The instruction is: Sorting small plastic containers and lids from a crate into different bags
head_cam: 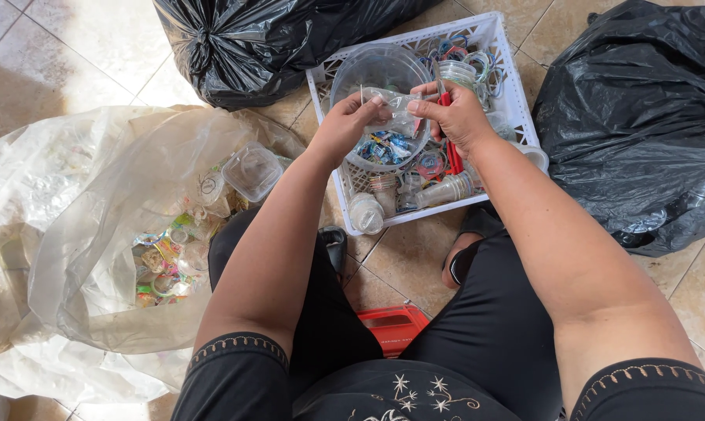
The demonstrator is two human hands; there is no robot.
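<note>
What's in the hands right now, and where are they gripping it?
Both hands hold a clear plastic cup over the white crate: left hand pinches its left edge, right hand its right end, also holding a red tool.

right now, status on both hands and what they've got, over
Left hand and right hand both pinching one clear plastic cup. Red-handled tool also in right hand. Held over white plastic crate; nothing blocking.

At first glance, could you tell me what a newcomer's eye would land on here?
Both hands, the left hand and right hand, hold a clear plastic cup over a white crate of plastic scraps. Black bags flank it, and a big clear sack lies at left.
</note>
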